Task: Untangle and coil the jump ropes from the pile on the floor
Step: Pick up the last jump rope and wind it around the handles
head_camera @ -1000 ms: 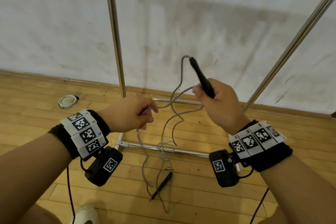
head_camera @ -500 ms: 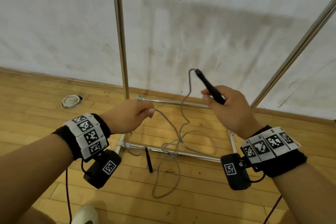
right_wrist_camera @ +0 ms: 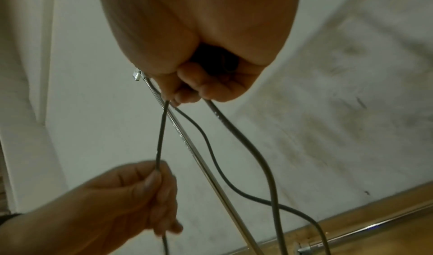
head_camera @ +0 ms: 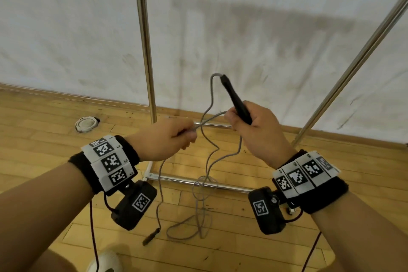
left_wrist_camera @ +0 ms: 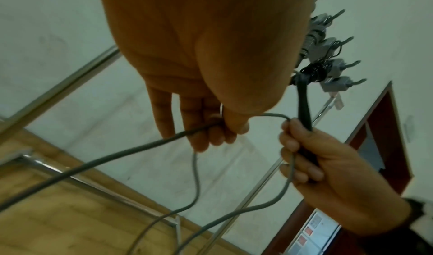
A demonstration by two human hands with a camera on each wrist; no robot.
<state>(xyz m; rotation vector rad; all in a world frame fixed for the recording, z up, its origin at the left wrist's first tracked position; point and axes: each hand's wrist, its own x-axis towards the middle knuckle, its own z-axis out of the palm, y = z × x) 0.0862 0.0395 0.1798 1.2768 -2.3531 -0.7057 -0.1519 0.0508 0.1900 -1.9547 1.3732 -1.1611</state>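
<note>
Head view | right hand [head_camera: 254, 126] gripping black handle [head_camera: 236, 100] | left hand [head_camera: 163, 141] pinching grey rope [head_camera: 209, 120] | second handle [head_camera: 152, 236] near floor [head_camera: 44, 130]

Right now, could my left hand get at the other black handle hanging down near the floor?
Probably not as things stand. The left hand pinches the grey rope at chest height, while the loose handle dangles low near the floor, well below it. Nothing blocks the way; you'd have to bend or haul the rope up.

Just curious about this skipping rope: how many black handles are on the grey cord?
2. One handle is gripped in the right hand; the other handle is at the cord's far end, low by the floor.
</note>
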